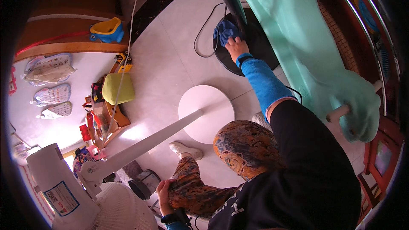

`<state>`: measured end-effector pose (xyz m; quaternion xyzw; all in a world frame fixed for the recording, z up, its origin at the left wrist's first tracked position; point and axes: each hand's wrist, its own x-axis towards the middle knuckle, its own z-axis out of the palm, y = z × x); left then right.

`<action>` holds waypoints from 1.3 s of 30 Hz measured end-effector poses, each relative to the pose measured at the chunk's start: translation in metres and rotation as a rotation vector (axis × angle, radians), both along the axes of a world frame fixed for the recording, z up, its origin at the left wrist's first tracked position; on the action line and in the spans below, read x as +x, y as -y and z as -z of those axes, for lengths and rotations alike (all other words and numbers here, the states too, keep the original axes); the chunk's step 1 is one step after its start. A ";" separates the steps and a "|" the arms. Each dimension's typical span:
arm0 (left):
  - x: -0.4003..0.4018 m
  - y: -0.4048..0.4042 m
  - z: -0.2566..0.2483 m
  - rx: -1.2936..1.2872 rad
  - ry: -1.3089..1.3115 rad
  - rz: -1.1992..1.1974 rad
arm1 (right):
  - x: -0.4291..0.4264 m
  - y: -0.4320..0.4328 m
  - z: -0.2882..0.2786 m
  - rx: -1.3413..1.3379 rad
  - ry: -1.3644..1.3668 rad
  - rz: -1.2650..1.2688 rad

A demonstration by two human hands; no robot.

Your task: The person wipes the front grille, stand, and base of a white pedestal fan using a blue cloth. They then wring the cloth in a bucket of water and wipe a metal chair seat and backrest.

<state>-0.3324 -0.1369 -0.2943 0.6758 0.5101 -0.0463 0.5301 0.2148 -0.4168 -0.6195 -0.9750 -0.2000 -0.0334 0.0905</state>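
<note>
My right hand (236, 48), below a blue sleeve cuff, presses a crumpled dark blue cloth (226, 32) onto a round black stand base (260, 43). A dark pole (230, 0) rises from that base beside the cloth. My left hand (164, 195) rests on my bent knee in patterned trousers; its fingers are partly hidden. Between my feet and the black base is a round white fan base (191, 108). Its white pole (153, 140) leads to a white electric fan (70, 188) close by at lower left, with a label on its housing.
A mint-green plastic slide (303, 38) stands right of the black base. A black cord (199, 35) loops on the floor, and a white cord (129, 38) hangs at left. Also left are a green stool seat (119, 88), a toy digger (124, 64) and a blue-yellow potty (107, 31).
</note>
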 end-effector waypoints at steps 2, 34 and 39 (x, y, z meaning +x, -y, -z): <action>0.001 0.002 -0.001 -0.015 0.018 -0.005 | -0.026 0.015 -0.008 0.012 0.033 -0.077; 0.004 -0.013 0.017 0.169 0.012 0.189 | -0.094 0.060 -0.060 2.239 -1.746 0.240; -0.009 -0.017 0.035 0.247 0.042 0.229 | -0.131 0.081 -0.161 2.346 -1.914 -0.105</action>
